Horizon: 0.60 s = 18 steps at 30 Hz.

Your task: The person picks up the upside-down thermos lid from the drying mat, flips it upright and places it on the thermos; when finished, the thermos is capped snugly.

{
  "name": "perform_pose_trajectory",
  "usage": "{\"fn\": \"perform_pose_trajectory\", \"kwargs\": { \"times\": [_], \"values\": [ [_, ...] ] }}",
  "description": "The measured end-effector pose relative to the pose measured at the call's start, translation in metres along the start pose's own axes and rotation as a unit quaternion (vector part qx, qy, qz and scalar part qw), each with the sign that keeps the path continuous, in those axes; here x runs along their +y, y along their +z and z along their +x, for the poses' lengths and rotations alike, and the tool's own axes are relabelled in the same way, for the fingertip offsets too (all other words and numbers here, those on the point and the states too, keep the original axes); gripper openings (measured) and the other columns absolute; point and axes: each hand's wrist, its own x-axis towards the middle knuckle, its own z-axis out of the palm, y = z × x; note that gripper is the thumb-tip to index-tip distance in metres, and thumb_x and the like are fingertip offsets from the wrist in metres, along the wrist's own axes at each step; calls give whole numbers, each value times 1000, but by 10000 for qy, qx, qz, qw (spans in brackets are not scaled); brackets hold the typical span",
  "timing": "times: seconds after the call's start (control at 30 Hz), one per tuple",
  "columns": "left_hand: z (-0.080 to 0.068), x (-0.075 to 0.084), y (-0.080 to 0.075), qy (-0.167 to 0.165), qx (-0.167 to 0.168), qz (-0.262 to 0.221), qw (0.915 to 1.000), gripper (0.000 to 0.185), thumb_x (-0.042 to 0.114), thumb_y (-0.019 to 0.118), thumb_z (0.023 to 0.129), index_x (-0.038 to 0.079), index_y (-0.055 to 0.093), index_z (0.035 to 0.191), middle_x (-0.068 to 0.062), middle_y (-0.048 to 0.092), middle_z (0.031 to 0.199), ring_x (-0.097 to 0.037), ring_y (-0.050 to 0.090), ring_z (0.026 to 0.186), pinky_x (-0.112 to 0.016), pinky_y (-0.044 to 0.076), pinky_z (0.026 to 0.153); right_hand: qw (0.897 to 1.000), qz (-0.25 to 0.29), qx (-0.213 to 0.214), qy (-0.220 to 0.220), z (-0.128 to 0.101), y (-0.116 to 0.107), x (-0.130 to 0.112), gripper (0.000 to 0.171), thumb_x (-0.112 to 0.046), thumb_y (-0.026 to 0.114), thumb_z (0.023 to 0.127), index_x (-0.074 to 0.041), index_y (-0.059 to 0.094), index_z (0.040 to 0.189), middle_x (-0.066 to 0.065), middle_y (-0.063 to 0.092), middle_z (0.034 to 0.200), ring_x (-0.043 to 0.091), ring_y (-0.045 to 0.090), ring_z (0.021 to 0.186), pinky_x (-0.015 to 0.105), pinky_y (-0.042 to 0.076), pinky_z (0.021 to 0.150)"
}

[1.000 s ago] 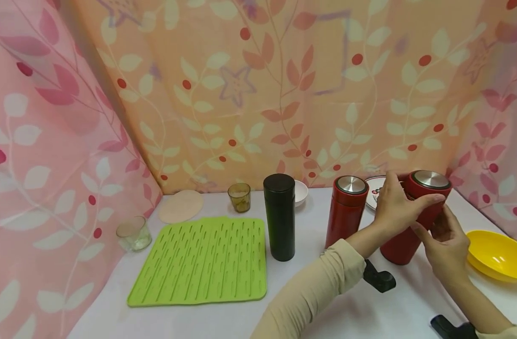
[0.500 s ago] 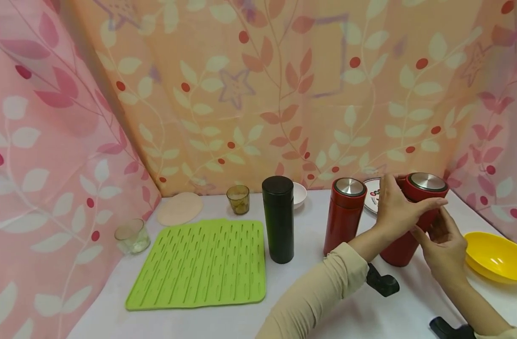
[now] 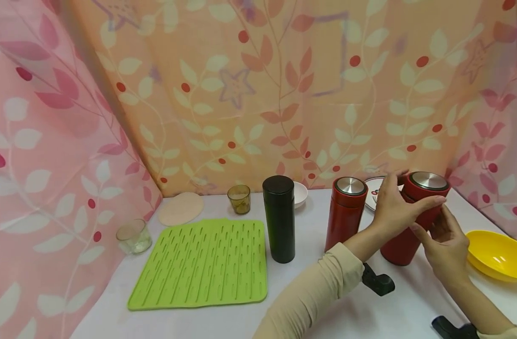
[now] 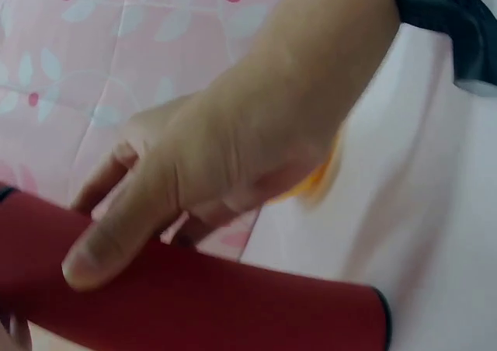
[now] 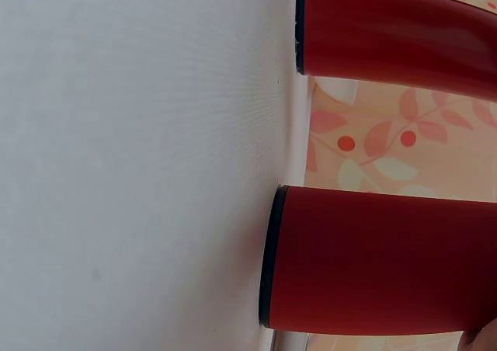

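Note:
On the right of the table a red vacuum flask (image 3: 404, 242) with a steel-topped lid (image 3: 429, 181) stands on its base. My left hand (image 3: 396, 207) holds it near the top, thumb across the front and fingers going behind. Lower on its right side, my right hand (image 3: 447, 247) grips the body with thumb and fingers; some fingertips are hidden. In the left wrist view, the right hand's thumb lies along the flask's red wall (image 4: 233, 304). A second red flask (image 3: 345, 216) stands to the left, apart from the held one and untouched.
A black flask (image 3: 279, 221) stands beside a green ridged mat (image 3: 203, 263). Behind are an amber glass (image 3: 239, 198), a white bowl (image 3: 301, 193) and a plate (image 3: 372, 190). A clear glass (image 3: 134, 236) and beige disc (image 3: 181, 208) lie left; a yellow bowl (image 3: 497, 256) right.

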Motion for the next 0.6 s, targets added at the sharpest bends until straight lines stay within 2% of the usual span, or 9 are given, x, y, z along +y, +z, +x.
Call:
{"fn": "perform_pose_trajectory", "kwargs": {
  "times": [0.13, 0.17, 0.23, 0.37, 0.47, 0.53, 0.6],
  "values": [
    [0, 7, 6, -261, 327, 23, 9991, 71, 36, 82, 66, 23, 38, 121, 14, 45, 112, 8, 44, 100, -6, 40, 78, 10000, 54, 14, 71, 0, -1, 0, 72, 8, 62, 81, -18, 35, 142, -4, 49, 136, -3, 50, 116, 0, 39, 82],
    [0, 8, 6, -306, 340, 24, 9989, 70, 36, 82, 67, 22, 39, 120, 14, 46, 111, 8, 44, 98, -6, 40, 77, 9998, 169, 51, 96, 1, 0, -1, 72, 9, 62, 80, -18, 36, 141, -3, 50, 135, -2, 50, 115, 1, 39, 82],
    [1, 7, 5, -297, 305, -59, 9991, 65, 33, 81, 68, 21, 41, 118, 14, 51, 108, 9, 48, 95, -5, 41, 75, 9999, 57, 124, 58, 2, 1, -2, 71, 9, 62, 80, -18, 37, 141, -2, 50, 135, -1, 51, 114, 1, 40, 82],
    [3, 2, -1, -136, -14, -339, 9993, 56, 27, 78, 73, 17, 47, 118, 10, 62, 104, 11, 53, 89, -3, 41, 71, 9997, -58, 247, 19, 3, 2, -3, 70, 10, 63, 79, -17, 39, 140, 0, 51, 134, 2, 52, 114, 2, 41, 84],
    [3, -2, -3, 76, -186, -492, 9986, 51, 23, 74, 77, 14, 48, 120, 7, 64, 105, 10, 54, 90, -3, 42, 72, 9995, -194, 239, 59, 2, 1, -2, 69, 9, 63, 79, -16, 39, 140, 0, 51, 133, 2, 52, 114, 2, 40, 83],
    [1, -4, -2, 187, -135, -492, 9985, 50, 23, 74, 78, 13, 48, 120, 6, 62, 108, 10, 52, 93, -3, 41, 73, 9994, -235, 213, 99, 1, 1, -2, 69, 9, 63, 80, -16, 38, 140, -1, 51, 133, 1, 51, 114, 1, 40, 83],
    [-1, -4, 0, 115, 20, -402, 9991, 54, 27, 76, 76, 16, 47, 120, 8, 57, 109, 10, 49, 95, -4, 41, 74, 9993, -310, 155, 123, 0, 1, -1, 69, 7, 63, 81, -17, 37, 140, -3, 51, 133, -1, 51, 114, 1, 40, 83]
  ]
}}
